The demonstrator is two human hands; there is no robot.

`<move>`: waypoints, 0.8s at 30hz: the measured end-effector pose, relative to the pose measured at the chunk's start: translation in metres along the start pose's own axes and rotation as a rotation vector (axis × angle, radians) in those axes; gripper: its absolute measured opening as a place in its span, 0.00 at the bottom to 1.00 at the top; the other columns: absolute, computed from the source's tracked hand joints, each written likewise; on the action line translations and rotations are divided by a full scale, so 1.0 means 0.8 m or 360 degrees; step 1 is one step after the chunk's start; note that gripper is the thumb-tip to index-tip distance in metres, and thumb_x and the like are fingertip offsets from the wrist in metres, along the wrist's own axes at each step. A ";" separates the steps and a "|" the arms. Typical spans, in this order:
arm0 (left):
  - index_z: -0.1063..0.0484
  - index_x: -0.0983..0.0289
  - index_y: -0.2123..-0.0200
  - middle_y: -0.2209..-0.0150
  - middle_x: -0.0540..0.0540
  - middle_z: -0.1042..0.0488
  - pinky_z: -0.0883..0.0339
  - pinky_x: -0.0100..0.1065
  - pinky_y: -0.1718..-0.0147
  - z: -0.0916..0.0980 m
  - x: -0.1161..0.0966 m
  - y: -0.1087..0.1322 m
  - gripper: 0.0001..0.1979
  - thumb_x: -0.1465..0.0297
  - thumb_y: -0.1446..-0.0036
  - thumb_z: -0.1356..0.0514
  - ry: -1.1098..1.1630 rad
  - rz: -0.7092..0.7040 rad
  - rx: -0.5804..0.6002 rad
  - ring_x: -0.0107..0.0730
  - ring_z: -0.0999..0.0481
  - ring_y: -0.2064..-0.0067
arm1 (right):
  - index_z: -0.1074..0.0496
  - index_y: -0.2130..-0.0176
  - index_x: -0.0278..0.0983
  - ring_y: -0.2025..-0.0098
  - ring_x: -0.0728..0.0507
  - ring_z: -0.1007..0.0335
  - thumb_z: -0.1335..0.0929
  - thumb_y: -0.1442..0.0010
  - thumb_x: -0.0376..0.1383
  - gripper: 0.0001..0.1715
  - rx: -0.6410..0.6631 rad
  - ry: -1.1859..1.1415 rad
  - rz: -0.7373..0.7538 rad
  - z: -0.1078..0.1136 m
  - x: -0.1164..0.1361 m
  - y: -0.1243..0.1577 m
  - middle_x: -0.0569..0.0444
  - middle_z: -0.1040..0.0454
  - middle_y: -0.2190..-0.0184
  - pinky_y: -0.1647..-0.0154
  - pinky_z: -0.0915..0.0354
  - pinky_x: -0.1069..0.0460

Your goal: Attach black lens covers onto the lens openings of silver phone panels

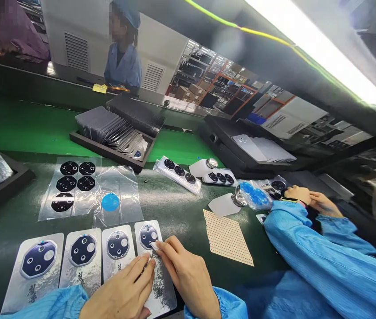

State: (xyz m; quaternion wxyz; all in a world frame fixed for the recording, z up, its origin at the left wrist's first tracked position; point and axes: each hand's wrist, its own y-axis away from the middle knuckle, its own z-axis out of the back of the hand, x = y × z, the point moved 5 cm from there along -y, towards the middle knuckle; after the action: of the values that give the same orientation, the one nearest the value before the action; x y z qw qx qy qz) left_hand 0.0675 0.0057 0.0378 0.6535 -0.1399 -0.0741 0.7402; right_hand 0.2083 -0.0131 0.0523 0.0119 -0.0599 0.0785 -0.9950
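Four silvery phone-back panels with dark octagonal camera plates lie in a row at the front. My left hand (124, 288) rests with fingers stretched out over the rightmost panel (163, 288), its thumb partly hidden. Thumb and forefinger of my right hand (188, 272) pinch a small white piece (154, 245), whose kind I cannot make out, against the lower edge of that panel's dark camera plate (147, 235). Left of it lie the third panel (107, 266), the second panel (68, 272) and the first panel (18, 288).
Behind the panels lies clear film (124, 186) with black discs and a blue disc. A dotted label sheet (228, 237) and a metal-topped bottle (229, 204) are right of centre. Black trays (115, 153) hold stacked panels. A co-worker's blue sleeve (307, 248) reaches in at right.
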 end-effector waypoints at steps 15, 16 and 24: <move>0.32 0.77 0.45 0.43 0.66 0.29 0.42 0.42 0.41 0.002 0.000 -0.002 0.25 0.62 0.33 0.50 -0.0042 -0.0019 0.0066 0.50 0.32 0.41 | 0.29 0.55 0.38 0.72 0.49 0.25 0.48 0.27 0.37 0.21 0.0001 -0.0055 -0.0023 -0.002 0.001 0.002 0.53 0.27 0.67 0.76 0.40 0.56; 0.32 0.77 0.45 0.43 0.67 0.29 0.42 0.42 0.42 0.002 -0.001 -0.002 0.25 0.62 0.33 0.49 -0.0043 -0.0027 0.0071 0.50 0.32 0.41 | 0.29 0.55 0.38 0.72 0.49 0.25 0.48 0.27 0.38 0.22 0.0004 -0.0051 -0.0032 -0.003 0.000 0.002 0.53 0.27 0.67 0.76 0.40 0.56; 0.30 0.76 0.46 0.44 0.64 0.28 0.43 0.41 0.41 0.006 -0.001 -0.003 0.24 0.62 0.33 0.50 -0.0092 -0.0037 0.0037 0.48 0.31 0.41 | 0.29 0.55 0.38 0.71 0.49 0.25 0.47 0.27 0.38 0.22 -0.0020 -0.0089 -0.0039 -0.005 0.000 0.004 0.53 0.27 0.67 0.75 0.40 0.57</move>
State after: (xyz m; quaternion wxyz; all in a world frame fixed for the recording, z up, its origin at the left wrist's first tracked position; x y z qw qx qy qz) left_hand 0.0683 0.0056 0.0434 0.6612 -0.1100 -0.0861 0.7371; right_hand 0.2082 -0.0159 0.0479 0.0015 -0.0886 0.0835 -0.9926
